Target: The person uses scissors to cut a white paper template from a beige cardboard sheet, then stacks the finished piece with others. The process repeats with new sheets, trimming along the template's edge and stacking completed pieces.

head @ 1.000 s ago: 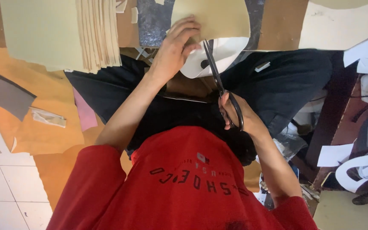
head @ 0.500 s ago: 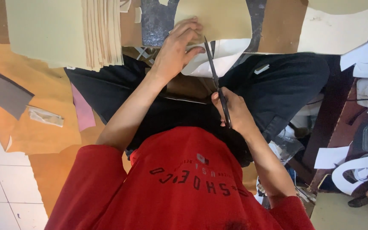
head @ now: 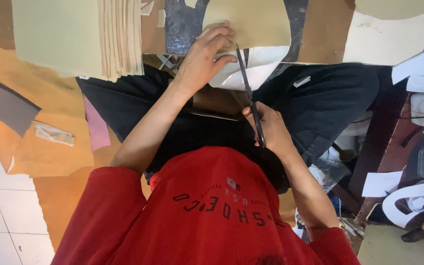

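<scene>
Gripping scissors [head: 249,93] w/ right hand [head: 268,130], left hand [head: 204,56] pinning cream sheet [head: 251,24], seemingly.

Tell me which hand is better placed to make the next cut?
Right. The right hand grips the scissors, their tips at the tan sheet; the left hand only holds that sheet.
</scene>
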